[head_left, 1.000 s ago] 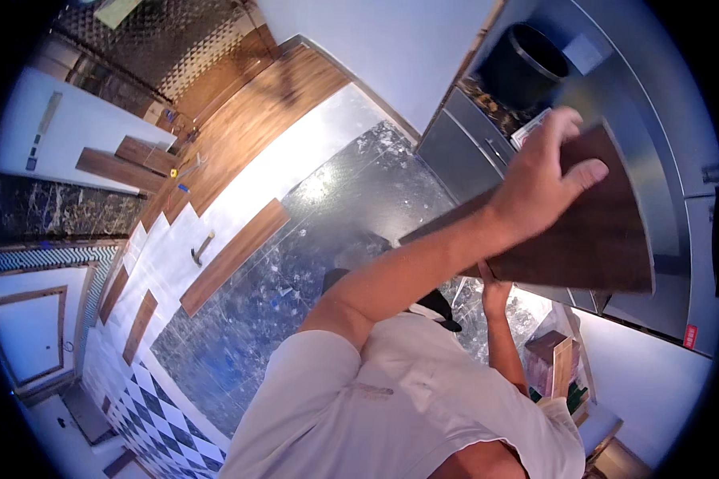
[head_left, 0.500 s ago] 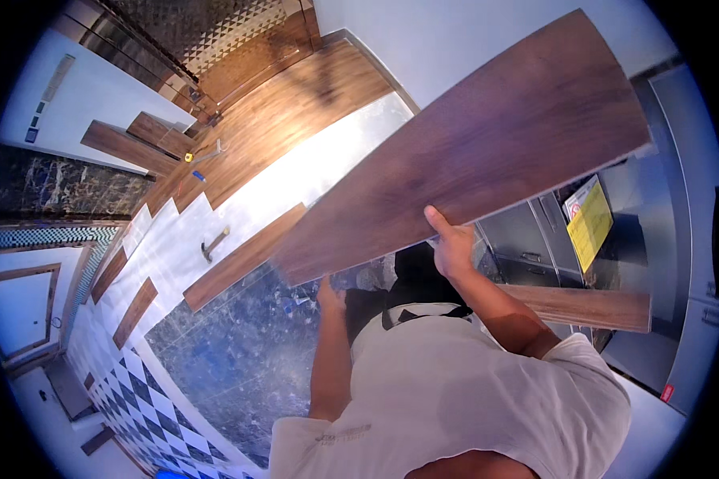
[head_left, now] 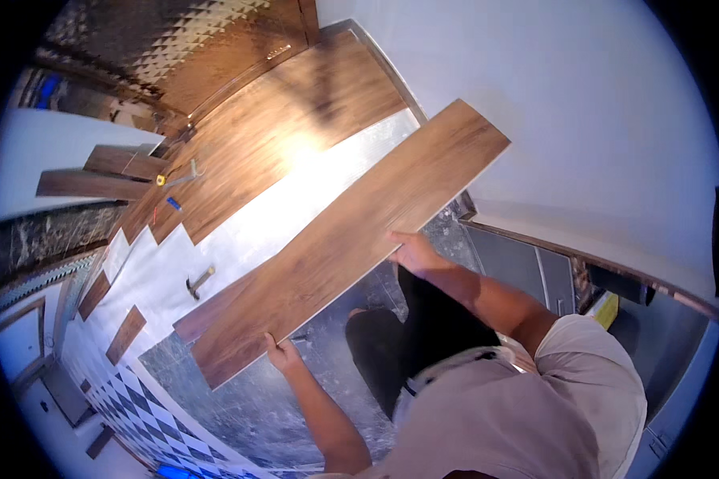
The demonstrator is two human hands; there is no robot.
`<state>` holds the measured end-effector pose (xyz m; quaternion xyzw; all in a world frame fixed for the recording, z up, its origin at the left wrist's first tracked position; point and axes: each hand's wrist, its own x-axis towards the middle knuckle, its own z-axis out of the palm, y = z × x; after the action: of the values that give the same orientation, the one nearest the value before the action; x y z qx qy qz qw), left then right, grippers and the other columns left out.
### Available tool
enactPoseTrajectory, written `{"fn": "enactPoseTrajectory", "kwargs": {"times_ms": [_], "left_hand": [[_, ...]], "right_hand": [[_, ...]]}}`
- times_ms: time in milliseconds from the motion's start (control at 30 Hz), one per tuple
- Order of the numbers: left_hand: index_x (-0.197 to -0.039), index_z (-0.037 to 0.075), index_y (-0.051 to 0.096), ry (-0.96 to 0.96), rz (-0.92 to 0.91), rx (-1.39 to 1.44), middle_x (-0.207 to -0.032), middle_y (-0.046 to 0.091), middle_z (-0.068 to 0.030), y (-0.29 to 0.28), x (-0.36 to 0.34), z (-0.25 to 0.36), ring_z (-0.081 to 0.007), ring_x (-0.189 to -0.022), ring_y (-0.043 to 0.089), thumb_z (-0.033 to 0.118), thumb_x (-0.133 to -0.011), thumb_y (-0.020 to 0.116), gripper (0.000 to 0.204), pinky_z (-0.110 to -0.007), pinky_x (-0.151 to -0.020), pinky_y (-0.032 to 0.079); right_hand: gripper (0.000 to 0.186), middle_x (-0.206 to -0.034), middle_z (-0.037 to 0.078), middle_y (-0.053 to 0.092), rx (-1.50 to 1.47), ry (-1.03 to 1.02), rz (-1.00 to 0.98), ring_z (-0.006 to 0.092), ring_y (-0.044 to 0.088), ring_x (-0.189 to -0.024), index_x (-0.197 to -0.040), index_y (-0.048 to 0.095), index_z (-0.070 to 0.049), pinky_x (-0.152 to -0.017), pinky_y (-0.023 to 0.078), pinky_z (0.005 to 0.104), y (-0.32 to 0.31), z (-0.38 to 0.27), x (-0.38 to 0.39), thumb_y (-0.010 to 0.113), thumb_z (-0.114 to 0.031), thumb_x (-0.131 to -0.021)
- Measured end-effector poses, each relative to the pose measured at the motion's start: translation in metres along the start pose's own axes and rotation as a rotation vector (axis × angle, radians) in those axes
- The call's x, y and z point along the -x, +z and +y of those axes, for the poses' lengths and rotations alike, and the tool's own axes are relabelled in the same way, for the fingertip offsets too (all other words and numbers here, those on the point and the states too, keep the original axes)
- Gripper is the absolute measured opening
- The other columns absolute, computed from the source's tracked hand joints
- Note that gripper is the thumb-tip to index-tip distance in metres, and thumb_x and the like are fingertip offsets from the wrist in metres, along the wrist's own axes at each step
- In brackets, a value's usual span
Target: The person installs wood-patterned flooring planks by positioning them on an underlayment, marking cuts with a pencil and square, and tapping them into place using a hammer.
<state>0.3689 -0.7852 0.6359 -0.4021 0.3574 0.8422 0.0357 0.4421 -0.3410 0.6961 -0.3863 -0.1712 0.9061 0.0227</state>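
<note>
Head view: long wooden plank (head_left: 343, 243) carried above floor, left grip (head_left: 281, 354) closed on near edge, right grip (head_left: 414, 254) closed mid-edge. Risk: far end beyond right grip striking white wall (head_left: 583, 104).

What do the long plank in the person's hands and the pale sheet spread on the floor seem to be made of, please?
Plank: looks like wood-grain laminate or vinyl flooring, matte brown with streaked grain; solid wood is possible. Sheet: probably foil-faced foam underlay, silvery and glaring under the light.

Grey floor (head_left: 240, 399), white underlay (head_left: 240, 239), laid wood planks (head_left: 280, 136), hammer (head_left: 198, 281)
</note>
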Motion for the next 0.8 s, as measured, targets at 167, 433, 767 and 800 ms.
{"fn": "enactPoseTrajectory", "kwargs": {"times_ms": [167, 433, 767, 800], "left_hand": [[-0.124, -0.01, 0.055, 0.003, 0.018, -0.086, -0.127, 0.06, -0.0176, 0.064, -0.12, -0.071, -0.0239, -0.117, 0.057, 0.012, -0.096, 0.065, 0.038, -0.035, -0.1, 0.052], [-0.116, -0.01, 0.059, -0.166, -0.117, -0.157, -0.115, 0.065, -0.0146, 0.024, -0.436, -0.273, -0.0207, -0.106, 0.061, 0.011, -0.096, 0.065, 0.03, -0.031, -0.094, 0.054], [-0.124, -0.013, 0.054, -0.198, -0.215, -0.116, -0.126, 0.061, -0.0183, -0.049, -0.591, -0.435, -0.0229, -0.115, 0.057, 0.011, -0.098, 0.063, 0.037, -0.034, -0.104, 0.046], [-0.125, -0.013, 0.053, -0.197, -0.246, -0.056, -0.127, 0.06, -0.0185, -0.04, -0.586, -0.445, -0.0231, -0.115, 0.057, 0.011, -0.098, 0.062, 0.037, -0.035, -0.105, 0.046]], "right_hand": [[0.046, -0.133, 0.019, 0.054, -0.027, -0.165, 0.065, 0.0348, 0.056, -0.122, -0.133, 0.043, 0.007, -0.103, 0.048, 0.0497, -0.104, -0.046, -0.217, 0.063, -0.006, -0.094], [0.044, -0.131, 0.019, 0.055, 0.065, -0.103, 0.267, 0.0321, 0.058, -0.12, -0.131, 0.043, 0.009, -0.103, 0.051, 0.0429, -0.304, -0.012, -0.492, 0.063, -0.009, -0.096], [0.035, -0.122, 0.016, 0.06, 0.095, -0.341, 0.238, 0.028, 0.063, -0.111, -0.127, 0.047, 0.005, -0.099, 0.053, 0.041, -0.412, 0.015, -0.608, 0.06, -0.008, -0.097], [0.034, -0.123, 0.015, 0.06, 0.095, -0.364, 0.226, 0.0272, 0.063, -0.111, -0.125, 0.048, 0.004, -0.099, 0.053, 0.041, -0.418, 0.016, -0.613, 0.06, -0.009, -0.097]]}}
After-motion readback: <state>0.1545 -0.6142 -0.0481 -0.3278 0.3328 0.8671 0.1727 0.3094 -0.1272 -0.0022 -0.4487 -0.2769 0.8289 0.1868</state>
